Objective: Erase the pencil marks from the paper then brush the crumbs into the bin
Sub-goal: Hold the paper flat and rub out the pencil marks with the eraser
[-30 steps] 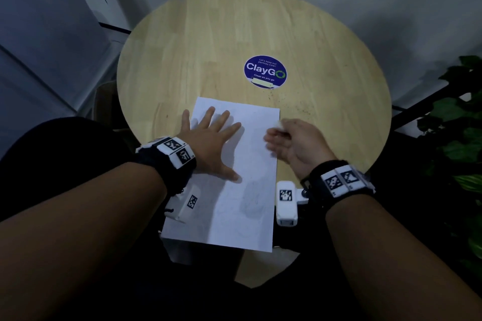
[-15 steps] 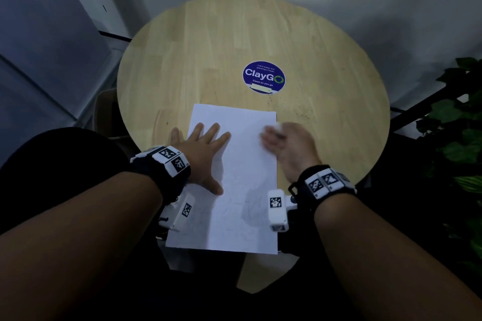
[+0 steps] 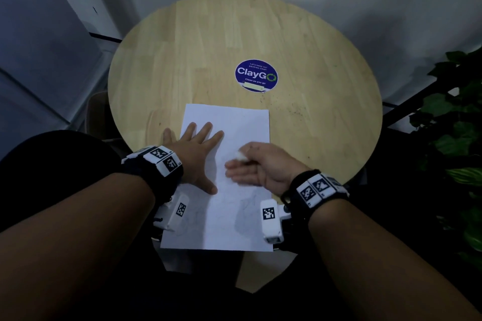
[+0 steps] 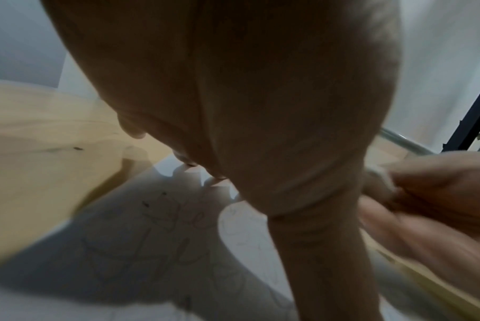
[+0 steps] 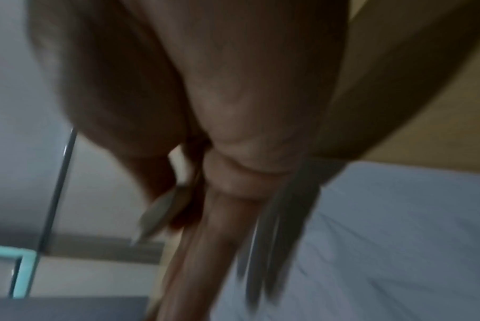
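A white paper [image 3: 234, 122] with faint pencil marks [image 3: 245, 206] lies on the near side of a round wooden table [image 3: 208, 41]. My left hand [image 3: 198, 154] presses flat on the sheet's left half, fingers spread. Blurred by motion, my right hand [image 3: 250, 167] is over the sheet's middle right. It pinches a small white eraser [image 3: 238, 156] under the thumb while the other fingers stretch out toward the left hand. The left wrist view shows scribbled lines [image 4: 178, 219] on the paper. Dark crumbs [image 3: 292, 107] speckle the wood right of the sheet.
A blue round ClayGo sticker [image 3: 256, 75] sits beyond the paper. A leafy plant [image 3: 459, 138] stands past the table's right edge. The sheet's near end overhangs the table edge. A teal-edged object [image 5: 16, 258] shows low in the right wrist view.
My right hand has moved from the paper's right edge leftward and nearer, onto the sheet, still with the eraser. The left hand has stayed flat on the paper.
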Demonstrator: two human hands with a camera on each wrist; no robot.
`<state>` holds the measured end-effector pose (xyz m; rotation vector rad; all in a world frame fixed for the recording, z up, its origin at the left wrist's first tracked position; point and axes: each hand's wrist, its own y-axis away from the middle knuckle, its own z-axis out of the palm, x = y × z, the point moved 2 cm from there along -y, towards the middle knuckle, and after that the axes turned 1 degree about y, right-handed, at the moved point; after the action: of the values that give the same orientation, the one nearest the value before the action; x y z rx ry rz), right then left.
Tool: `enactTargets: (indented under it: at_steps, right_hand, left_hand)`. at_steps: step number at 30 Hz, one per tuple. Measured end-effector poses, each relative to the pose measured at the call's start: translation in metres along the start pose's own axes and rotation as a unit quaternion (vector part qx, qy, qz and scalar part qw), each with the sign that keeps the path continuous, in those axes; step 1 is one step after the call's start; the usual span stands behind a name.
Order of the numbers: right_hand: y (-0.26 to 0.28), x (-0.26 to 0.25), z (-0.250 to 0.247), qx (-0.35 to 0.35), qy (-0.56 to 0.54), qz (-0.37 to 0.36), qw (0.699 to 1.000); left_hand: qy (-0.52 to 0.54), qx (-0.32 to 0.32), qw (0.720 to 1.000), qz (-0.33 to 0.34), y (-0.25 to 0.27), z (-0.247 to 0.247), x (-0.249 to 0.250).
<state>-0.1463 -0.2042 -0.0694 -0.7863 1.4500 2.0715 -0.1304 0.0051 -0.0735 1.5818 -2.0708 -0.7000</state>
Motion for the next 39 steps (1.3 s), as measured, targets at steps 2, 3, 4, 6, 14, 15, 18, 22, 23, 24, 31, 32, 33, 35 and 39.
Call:
enactTargets:
  at_steps: [2,3,4,6,14,15,18,22,23,24,31,32,33,35,39]
  right_hand:
    - [-0.004,0.007,0.000,-0.010,0.002,0.017,1.000]
    - [-0.010,0.004,-0.012,0.043,-0.039,-0.012,0.998]
    - [-0.019,-0.001,-0.030,0.129,-0.082,-0.062,0.986]
    - [-0.025,-0.018,-0.064,0.318,-0.115,-0.180,0.924]
    - [-0.001,0.009,0.001,-0.030,0.012,0.027,0.999]
    - [-0.003,0.010,0.000,-0.044,0.010,0.035,0.998]
    - [-0.025,-0.007,-0.039,0.155,-0.113,-0.095,0.977]
    - [-0.019,-0.030,-0.085,0.428,-0.131,-0.241,0.861]
    - [-0.015,-0.031,-0.084,0.414,-0.130,-0.234,0.870]
    - [-0.011,-0.032,-0.081,0.389,-0.109,-0.225,0.887]
    - [0.002,-0.031,-0.067,0.249,0.144,-0.142,0.947]
    - [0.002,-0.028,-0.067,0.233,0.176,-0.126,0.948]
    - [0.003,-0.024,-0.066,0.219,0.210,-0.112,0.946]
    - [0.003,-0.018,-0.063,0.191,0.272,-0.091,0.939]
    - [0.001,-0.013,-0.057,0.181,0.395,-0.119,0.893]
  left_hand:
    - [-0.001,0.001,1.000,0.001,0.000,0.000,0.000]
    - [0.000,0.002,1.000,0.003,-0.001,0.000,0.000]
    - [0.001,0.003,1.000,0.003,-0.001,0.000,0.000]
    - [0.001,0.001,1.000,-0.001,0.000,0.000,-0.001]
    - [0.000,0.004,1.000,-0.004,-0.001,0.000,0.000]
    - [0.000,0.004,1.000,-0.005,-0.001,0.000,0.000]
    - [0.003,0.008,1.000,-0.005,0.000,0.000,0.000]
    - [-0.006,0.002,1.000,-0.007,0.004,-0.002,-0.001]
    - [-0.014,0.001,1.000,-0.007,0.006,-0.004,0.000]
    - [-0.021,0.002,1.000,-0.005,0.007,-0.007,0.000]
    - [0.024,0.089,0.992,0.085,-0.001,-0.019,0.044]
    - [0.028,0.103,0.990,0.096,-0.005,-0.017,0.053]
    - [0.033,0.110,0.988,0.103,-0.008,-0.014,0.059]
    - [0.032,0.104,0.988,0.107,-0.014,-0.006,0.066]
    - [0.018,0.071,0.993,0.091,-0.021,0.002,0.066]
